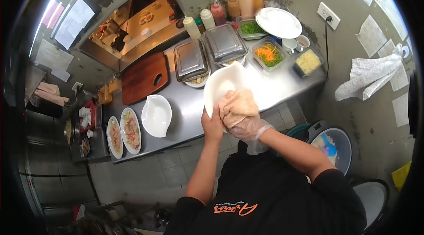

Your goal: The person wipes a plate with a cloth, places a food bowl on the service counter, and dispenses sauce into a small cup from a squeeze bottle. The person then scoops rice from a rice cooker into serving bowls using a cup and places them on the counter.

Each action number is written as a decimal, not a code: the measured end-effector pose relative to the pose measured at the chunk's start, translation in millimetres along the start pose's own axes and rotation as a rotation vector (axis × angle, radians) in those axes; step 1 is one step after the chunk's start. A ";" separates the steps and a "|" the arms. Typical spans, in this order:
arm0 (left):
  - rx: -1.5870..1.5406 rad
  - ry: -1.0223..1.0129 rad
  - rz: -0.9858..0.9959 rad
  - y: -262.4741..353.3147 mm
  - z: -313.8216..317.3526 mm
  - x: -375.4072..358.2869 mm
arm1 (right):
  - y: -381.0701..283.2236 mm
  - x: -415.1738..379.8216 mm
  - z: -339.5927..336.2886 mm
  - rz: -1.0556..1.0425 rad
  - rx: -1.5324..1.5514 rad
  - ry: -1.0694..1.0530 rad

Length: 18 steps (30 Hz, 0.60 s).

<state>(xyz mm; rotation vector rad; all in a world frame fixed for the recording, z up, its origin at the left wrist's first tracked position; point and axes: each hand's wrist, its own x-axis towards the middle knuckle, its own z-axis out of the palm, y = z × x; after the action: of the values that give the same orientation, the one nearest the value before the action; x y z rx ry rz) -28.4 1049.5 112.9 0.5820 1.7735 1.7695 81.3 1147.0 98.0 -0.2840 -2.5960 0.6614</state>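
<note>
My left hand grips the side of a white bowl with a pointed rim, held tilted above the counter's front edge. My right hand, in a clear plastic glove, is closed on a peach-coloured cloth. The cloth lies against the inside of the bowl and hides part of it. A second white bowl of the same shape stands on the steel counter, left of my hands. Two oval plates of food rest farther left.
Behind the bowl are metal lidded pans, a brown cutting board and several squeeze bottles. Containers of shredded carrot and greens and stacked white plates stand at right. A rice tub is below, right.
</note>
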 end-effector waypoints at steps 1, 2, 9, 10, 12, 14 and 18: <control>-0.011 0.004 -0.025 -11.6 -3.7 2.1 | -3.1 -6.6 2.3 0.001 0.099 0.007; 0.015 -0.017 -0.066 -21.6 -4.4 -1.9 | 1.5 -12.9 -2.8 0.057 0.053 -0.033; -0.069 -0.107 -0.082 -13.9 9.2 -17.3 | -10.6 6.6 -51.7 0.045 -0.275 0.234; -0.148 -0.090 -0.194 -1.3 11.3 -15.4 | -22.8 4.1 -46.8 0.042 -0.176 0.152; -0.313 -0.062 -0.268 -19.3 9.6 -7.0 | -28.4 -1.2 -44.8 0.285 0.281 -0.180; -0.339 -0.037 -0.393 -45.3 6.7 -4.8 | -28.6 -18.0 -47.3 0.491 0.612 -0.339; -0.223 0.074 -0.339 -102.6 18.2 30.3 | -26.1 -48.8 -76.0 0.732 0.949 -0.749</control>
<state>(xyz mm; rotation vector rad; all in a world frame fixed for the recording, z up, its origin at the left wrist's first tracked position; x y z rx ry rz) -30.5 1079.7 8.6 0.1166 1.5833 1.7322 157.5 1140.5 152.8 -0.7727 -2.3405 2.5187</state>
